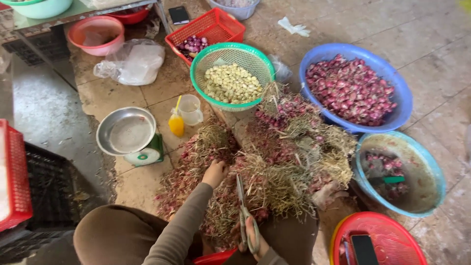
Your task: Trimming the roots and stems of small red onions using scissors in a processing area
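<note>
A big heap of shallots with dry roots and stalks (pixel 274 157) lies on the floor in front of me. My left hand (pixel 215 172) reaches into the left part of the heap, its fingers closed on a bunch of shallots. My right hand (pixel 254 241) holds a pair of scissors (pixel 241 206) with the blades pointing up into the heap. A blue basin of trimmed shallots (pixel 353 91) stands at the upper right. A light blue bowl (pixel 417 176) with a few shallots sits to the right.
A green basket of peeled garlic (pixel 230 78), a red basket (pixel 208 29), a kitchen scale with a metal pan (pixel 127 132), a plastic cup (pixel 190 109) and yellow bottle (pixel 176 123) stand behind the heap. A red crate (pixel 14 176) is at left; a red basin with a phone (pixel 378 240) at lower right.
</note>
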